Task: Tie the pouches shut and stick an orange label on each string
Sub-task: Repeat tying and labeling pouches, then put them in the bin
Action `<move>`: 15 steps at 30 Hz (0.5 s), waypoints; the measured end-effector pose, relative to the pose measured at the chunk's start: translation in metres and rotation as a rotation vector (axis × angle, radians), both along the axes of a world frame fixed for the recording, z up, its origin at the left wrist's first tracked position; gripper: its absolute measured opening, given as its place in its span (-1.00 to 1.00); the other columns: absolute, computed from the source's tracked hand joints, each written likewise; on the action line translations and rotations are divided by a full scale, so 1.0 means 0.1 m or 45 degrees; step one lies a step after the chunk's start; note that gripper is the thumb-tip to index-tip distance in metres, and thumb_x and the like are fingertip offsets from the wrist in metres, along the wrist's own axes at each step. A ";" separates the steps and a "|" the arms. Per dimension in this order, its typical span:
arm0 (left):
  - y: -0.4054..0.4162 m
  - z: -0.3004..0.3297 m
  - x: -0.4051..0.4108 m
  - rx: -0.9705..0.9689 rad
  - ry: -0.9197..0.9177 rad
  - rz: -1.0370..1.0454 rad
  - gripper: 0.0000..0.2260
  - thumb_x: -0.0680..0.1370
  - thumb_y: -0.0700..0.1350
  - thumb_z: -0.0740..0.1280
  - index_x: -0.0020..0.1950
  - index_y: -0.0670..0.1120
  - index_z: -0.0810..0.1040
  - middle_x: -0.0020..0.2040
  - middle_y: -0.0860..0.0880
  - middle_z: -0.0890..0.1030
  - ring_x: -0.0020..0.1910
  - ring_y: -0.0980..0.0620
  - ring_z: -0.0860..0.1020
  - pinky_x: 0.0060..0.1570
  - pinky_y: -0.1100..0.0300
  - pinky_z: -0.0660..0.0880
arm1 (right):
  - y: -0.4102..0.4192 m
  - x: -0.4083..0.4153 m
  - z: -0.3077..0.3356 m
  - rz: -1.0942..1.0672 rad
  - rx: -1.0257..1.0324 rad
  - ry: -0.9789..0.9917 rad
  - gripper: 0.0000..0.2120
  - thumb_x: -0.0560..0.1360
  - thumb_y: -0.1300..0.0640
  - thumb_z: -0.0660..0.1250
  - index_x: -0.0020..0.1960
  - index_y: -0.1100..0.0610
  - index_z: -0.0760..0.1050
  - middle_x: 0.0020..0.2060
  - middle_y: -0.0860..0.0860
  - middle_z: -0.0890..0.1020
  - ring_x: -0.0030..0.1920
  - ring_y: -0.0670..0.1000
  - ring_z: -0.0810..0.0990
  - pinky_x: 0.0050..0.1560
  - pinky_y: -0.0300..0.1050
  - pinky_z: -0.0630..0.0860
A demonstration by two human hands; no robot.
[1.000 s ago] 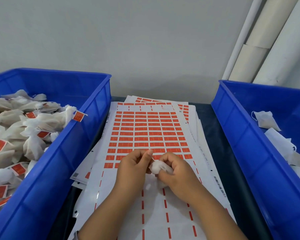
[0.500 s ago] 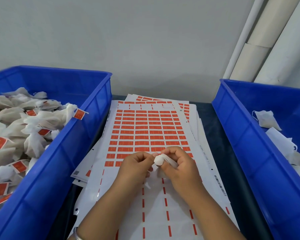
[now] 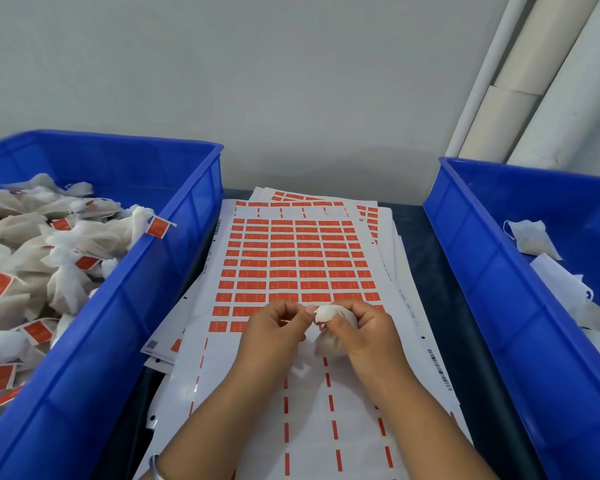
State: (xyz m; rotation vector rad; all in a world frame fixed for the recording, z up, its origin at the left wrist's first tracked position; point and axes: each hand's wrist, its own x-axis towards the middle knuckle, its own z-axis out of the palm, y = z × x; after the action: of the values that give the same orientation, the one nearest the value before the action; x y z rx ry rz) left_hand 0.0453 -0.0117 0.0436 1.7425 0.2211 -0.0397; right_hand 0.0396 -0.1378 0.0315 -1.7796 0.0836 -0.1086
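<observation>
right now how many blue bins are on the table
2: the left blue bin holds labelled pouches, the right blue bin holds unlabelled ones. Both run past the frame edges.

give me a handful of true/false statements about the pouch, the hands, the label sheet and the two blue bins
1. The right hand grips a white pouch over the label sheet. True.
2. The left bin holds pouches that already carry orange labels. True.
3. The label sheet has every label left on it. False: the near rows are peeled off, leaving only thin orange strips.
4. The right bin is piled with labelled pouches. False: its white pouches show no orange labels.
5. The left hand rests flat on the sheet. False: its fingers are curled, pinching at the pouch's neck.
</observation>
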 end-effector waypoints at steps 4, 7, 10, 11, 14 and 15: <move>0.02 -0.01 -0.05 0.049 -0.252 0.053 -0.89 0.46 -0.12 0.41 -0.22 0.05 0.55 -0.22 0.13 0.56 -0.19 0.14 0.54 -0.37 0.49 0.44 | -0.02 0.04 0.00 -0.102 0.139 0.115 -0.92 0.45 -0.03 0.42 -0.10 -0.05 0.60 -0.13 -0.24 0.63 -0.04 -0.09 0.59 -0.06 -0.26 0.53; 0.00 -0.02 -0.09 0.201 -0.423 -0.060 -0.81 0.43 -0.14 0.44 -0.29 0.14 0.56 -0.16 0.22 0.52 -0.07 0.29 0.47 -0.23 0.49 0.45 | -0.02 0.04 0.03 -0.112 0.242 0.162 -0.90 0.46 0.00 0.40 -0.07 -0.01 0.63 -0.06 -0.09 0.68 0.04 0.02 0.62 0.18 0.08 0.54; -0.03 -0.05 -0.11 0.378 -0.507 -0.110 -0.85 0.42 -0.04 0.46 -0.22 0.24 0.58 -0.11 0.31 0.46 0.01 0.36 0.39 -0.22 0.49 0.43 | -0.02 0.03 0.03 -0.115 0.271 0.162 -0.90 0.47 -0.01 0.38 -0.07 -0.03 0.63 -0.06 -0.09 0.69 0.05 0.03 0.63 0.21 0.14 0.53; -0.03 -0.06 -0.11 0.412 -0.522 -0.102 -0.88 0.42 -0.02 0.45 -0.15 0.22 0.62 -0.12 0.31 0.46 0.02 0.35 0.38 -0.21 0.49 0.43 | -0.01 0.03 0.03 -0.117 0.268 0.165 -0.89 0.48 -0.02 0.38 -0.06 -0.02 0.63 -0.05 -0.09 0.69 0.06 0.03 0.63 0.21 0.15 0.53; -0.03 -0.10 -0.08 0.455 -0.562 -0.075 -0.86 0.42 -0.02 0.44 -0.04 0.13 0.67 -0.12 0.29 0.45 0.02 0.33 0.38 -0.21 0.50 0.40 | 0.00 0.03 0.04 -0.122 0.291 0.170 -0.89 0.46 -0.02 0.39 -0.09 -0.02 0.64 -0.07 -0.08 0.70 0.06 0.05 0.63 0.20 0.16 0.53; -0.03 -0.10 -0.08 0.466 -0.572 -0.071 -0.85 0.42 -0.02 0.44 -0.03 0.13 0.67 -0.11 0.29 0.44 0.03 0.32 0.38 -0.22 0.51 0.39 | 0.00 0.03 0.04 -0.126 0.313 0.171 -0.91 0.45 -0.01 0.39 -0.11 -0.02 0.65 -0.08 -0.08 0.70 0.06 0.06 0.63 0.21 0.16 0.53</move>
State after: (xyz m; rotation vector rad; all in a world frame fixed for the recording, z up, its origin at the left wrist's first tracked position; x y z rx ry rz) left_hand 0.0372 -0.0150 0.0334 2.0677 -0.1606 0.3691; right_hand 0.0425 -0.1378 0.0358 -1.5359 0.2706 -0.0473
